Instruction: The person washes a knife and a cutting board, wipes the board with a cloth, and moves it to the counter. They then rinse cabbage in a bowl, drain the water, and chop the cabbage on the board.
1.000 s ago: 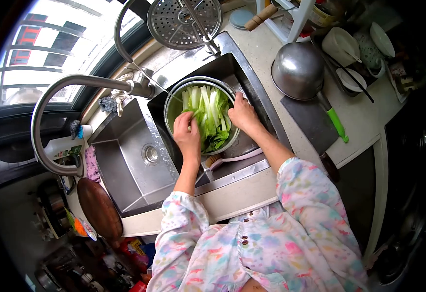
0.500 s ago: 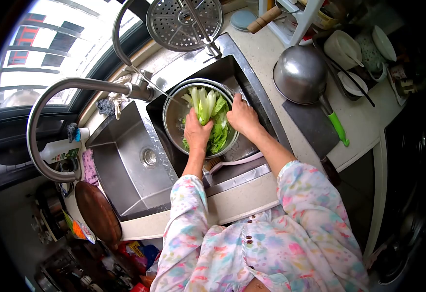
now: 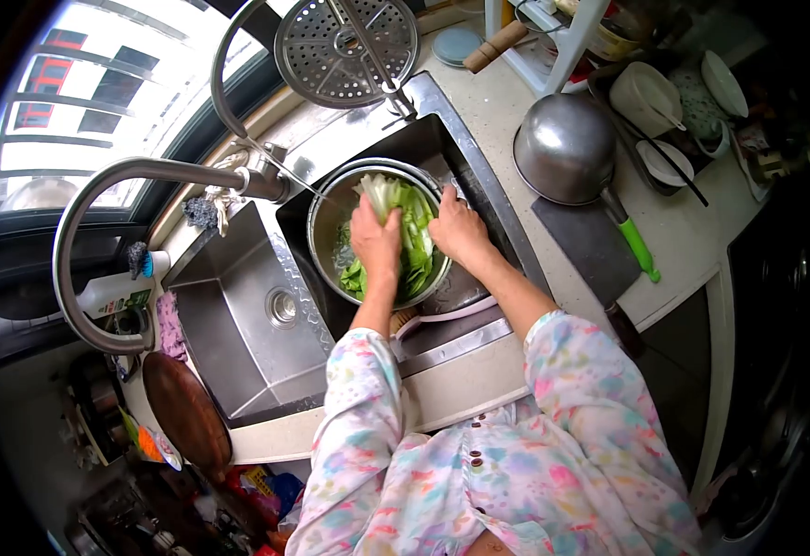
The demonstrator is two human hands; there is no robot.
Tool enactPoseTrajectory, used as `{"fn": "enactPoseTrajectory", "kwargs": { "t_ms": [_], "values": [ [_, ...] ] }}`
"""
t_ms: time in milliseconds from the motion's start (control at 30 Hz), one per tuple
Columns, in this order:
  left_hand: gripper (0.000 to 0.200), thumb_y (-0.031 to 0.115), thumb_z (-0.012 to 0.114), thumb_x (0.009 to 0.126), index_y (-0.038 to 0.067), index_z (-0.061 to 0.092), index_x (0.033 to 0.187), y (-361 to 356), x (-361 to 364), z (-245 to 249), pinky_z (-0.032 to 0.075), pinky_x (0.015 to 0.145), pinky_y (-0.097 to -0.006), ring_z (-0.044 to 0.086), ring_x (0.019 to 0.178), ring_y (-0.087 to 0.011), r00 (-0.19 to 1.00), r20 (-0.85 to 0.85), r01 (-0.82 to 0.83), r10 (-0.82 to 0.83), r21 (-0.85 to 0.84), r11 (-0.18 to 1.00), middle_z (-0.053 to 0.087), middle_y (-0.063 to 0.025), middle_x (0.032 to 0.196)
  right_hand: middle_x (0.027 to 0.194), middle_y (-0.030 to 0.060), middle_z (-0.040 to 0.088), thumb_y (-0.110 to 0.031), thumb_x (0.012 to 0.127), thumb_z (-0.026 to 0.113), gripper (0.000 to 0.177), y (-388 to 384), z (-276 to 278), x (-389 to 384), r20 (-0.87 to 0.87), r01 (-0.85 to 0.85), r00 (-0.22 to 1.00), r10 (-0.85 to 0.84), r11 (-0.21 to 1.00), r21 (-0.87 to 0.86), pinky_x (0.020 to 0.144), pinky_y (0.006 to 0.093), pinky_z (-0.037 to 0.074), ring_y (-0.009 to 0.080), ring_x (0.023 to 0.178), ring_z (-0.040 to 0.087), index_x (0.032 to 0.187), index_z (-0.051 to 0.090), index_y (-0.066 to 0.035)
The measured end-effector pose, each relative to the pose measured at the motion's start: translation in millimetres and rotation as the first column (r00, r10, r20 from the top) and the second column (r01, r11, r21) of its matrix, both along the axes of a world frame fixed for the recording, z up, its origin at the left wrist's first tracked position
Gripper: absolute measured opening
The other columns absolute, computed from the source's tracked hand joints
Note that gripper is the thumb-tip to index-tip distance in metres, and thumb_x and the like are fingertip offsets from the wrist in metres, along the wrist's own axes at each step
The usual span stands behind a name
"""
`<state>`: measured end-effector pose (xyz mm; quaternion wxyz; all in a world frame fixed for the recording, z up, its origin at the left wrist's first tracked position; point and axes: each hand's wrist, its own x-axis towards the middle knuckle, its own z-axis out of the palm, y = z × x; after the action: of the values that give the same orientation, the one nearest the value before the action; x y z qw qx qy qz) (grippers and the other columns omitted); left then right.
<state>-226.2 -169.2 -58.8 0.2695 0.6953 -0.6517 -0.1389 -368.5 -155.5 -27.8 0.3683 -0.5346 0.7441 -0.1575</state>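
A round metal basin with a doubled rim sits in the right sink bowl, holding leafy green vegetables with pale stalks and some water. My left hand is closed around a bunch of these greens inside the basin, its pale stalk ends pointing away from me. At the basin's right side my right hand grips the rim, fingers curled over the edge. From the thin tap, what looks like a narrow stream of water slants down into the basin's left side.
Left of the basin lies the second sink bowl, with a thick curved faucet over it. A brush with a pink handle lies below the basin. On the right counter are a metal saucepan and a dark board; a perforated steamer plate stands behind.
My left hand has shifted slightly and the bunch of greens has tipped lower and blurred with motion. My right hand stays on the rim.
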Motion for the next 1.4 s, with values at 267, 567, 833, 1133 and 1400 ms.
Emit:
{"fn": "enactPoseTrajectory", "kwargs": {
  "t_ms": [267,567,833,1133,1400],
  "values": [
    [0.05,0.015,0.072,0.076,-0.002,0.054,0.119,-19.6,74.4,8.5,0.05,0.075,-0.0308,0.063,0.083,-0.0174,0.793,-0.607,0.275,0.055,0.437,0.856,0.065,-0.0129,0.098,0.1,0.0328,0.056,-0.014,0.079,0.048,0.036,-3.8,5.2,2.1,-0.023,-0.004,1.0,0.004,1.0,-0.008,0.084,0.0502,0.046,0.0459,0.092,0.058,0.108,0.037,0.005],
    [0.027,0.006,0.061,0.071,0.012,0.063,0.097,43.1,-1.8,49.2,0.04,0.068,-0.0361,0.051,0.08,-0.0244,0.9,0.391,0.279,-0.194,-0.174,0.945,0.051,-0.008,0.083,0.099,0.0322,0.057,-0.014,0.079,0.05,0.037,-4.6,9.2,2.0,-0.034,-0.015,0.999,0.015,1.0,-0.006,0.082,0.05,0.047,0.0454,0.091,0.059,0.108,0.037,0.005],
    [0.008,0.01,0.062,0.072,0.012,0.062,0.079,18.8,6.4,62.1,0.04,0.066,-0.0353,0.05,0.08,-0.0232,0.761,0.54,0.552,-0.358,-0.251,0.795,0.051,-0.006,0.08,0.098,0.0307,0.058,-0.015,0.08,0.05,0.037,-5.2,0.6,3.8,-0.074,-0.016,0.997,0.015,1.0,-0.014,0.081,0.0494,0.048,0.044,0.09,0.06,0.108,0.037,0.005],
    [0.021,0.006,0.057,0.075,0.008,0.062,0.096,20.1,54.7,41.9,0.045,0.074,-0.0412,0.058,0.084,-0.0317,0.991,-0.058,-0.109,0.118,0.143,0.984,0.061,-0.013,0.09,0.099,0.03,0.058,-0.015,0.08,0.05,0.042,-6.3,1.4,3.3,-0.073,-0.026,0.997,0.025,1.0,-0.009,0.081,0.0486,0.048,0.0432,0.089,0.06,0.113,0.035,0.005],
    [0.019,0.013,0.058,0.075,0.005,0.065,0.091,13.5,56.9,-13.9,0.047,0.068,-0.0404,0.062,0.072,-0.0325,0.912,-0.178,-0.317,0.37,0.268,0.91,0.066,-0.0164,0.081,0.099,0.0302,0.058,-0.015,0.08,0.05,0.04,-4.3,0.6,2.0,-0.08,-0.042,0.996,0.042,0.999,0.003,0.081,0.0487,0.048,0.0432,0.089,0.06,0.112,0.036,0.005]
  ]
}}
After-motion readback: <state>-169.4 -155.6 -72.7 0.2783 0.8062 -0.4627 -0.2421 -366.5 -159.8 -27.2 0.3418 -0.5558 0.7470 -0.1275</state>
